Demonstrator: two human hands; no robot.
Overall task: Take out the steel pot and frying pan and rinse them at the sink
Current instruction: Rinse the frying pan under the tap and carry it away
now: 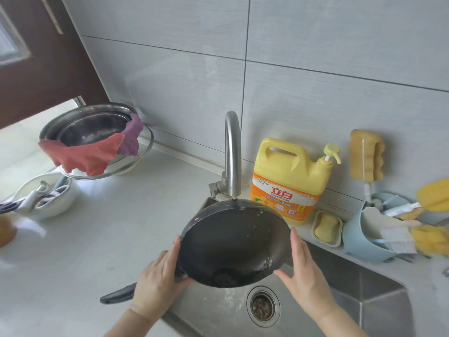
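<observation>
Frying pan [234,244] held tilted over the sink [379,300], dark inside turned toward the camera, far rim up just under the faucet [232,152] spout, low edge down over the basin near the drain [263,305]. Wet: drops and a little water visible inside, pooled toward the low edge.

Left hand [159,276] wrapped around the pan's left side where the handle [119,294] joins, thumb over the lower rim, fingers reaching up along the outer wall; handle sticking out past the wrist, down and to the left over the counter [109,227]. Right hand [302,271] against the pan's right edge, fingers fairly straight and laid up along the outside, thumb spread toward the low rim (more a flat, steadying press than a closed grasp). Pan thus lying between the two hands, bowl above and ahead of both palms.

Steel pot [92,127] back on the counter at far left, cloths [97,152] draped over its rim. Yellow detergent bottle [289,181] standing just right of the faucet.
</observation>
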